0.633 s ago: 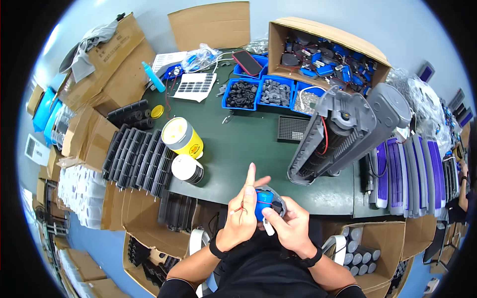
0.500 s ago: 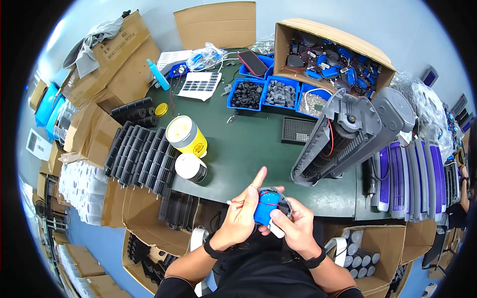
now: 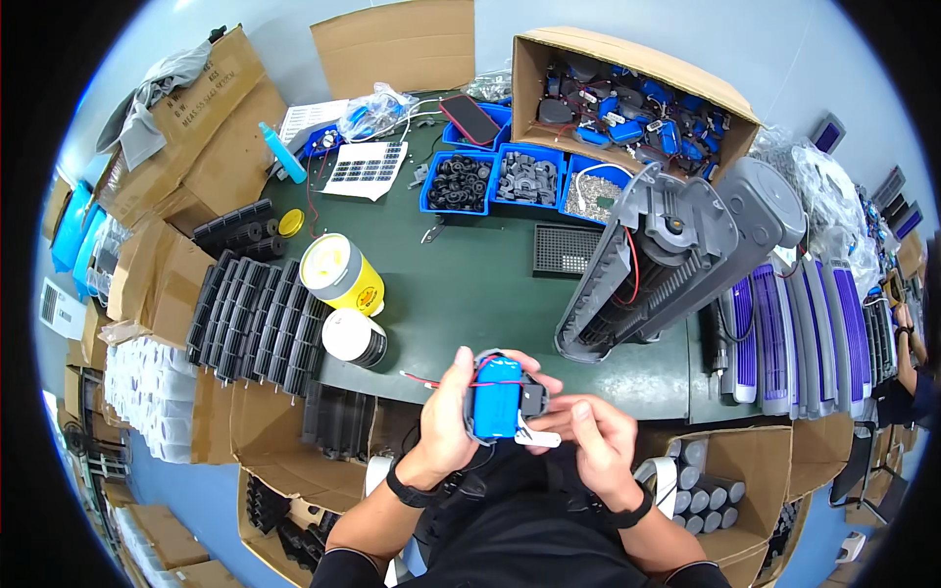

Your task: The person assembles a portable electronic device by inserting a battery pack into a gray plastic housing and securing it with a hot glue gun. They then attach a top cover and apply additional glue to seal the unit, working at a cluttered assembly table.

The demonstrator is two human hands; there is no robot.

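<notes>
A blue battery pack in a dark grey holder, with red wire across it, lies in my left hand, the thumb along its left side and the fingers behind it. A small black block sits at the pack's right side, and a white tab sticks out below. My right hand is beside the tab, thumb and fingers apart; its fingertips reach the holder's edge, and whether they touch the tab I cannot tell. Beyond the hands, an open grey tower-shaped housing stands on the green table.
Blue bins of small parts line the back, beside a cardboard box of battery packs. Yellow and white tubs stand left, near black ribbed rollers. Purple-grey panels stand right.
The battery pack has turned more upright, its blue face now fully showing. My right hand has eased off it to the right and its fingers have spread. The view has shifted slightly.
</notes>
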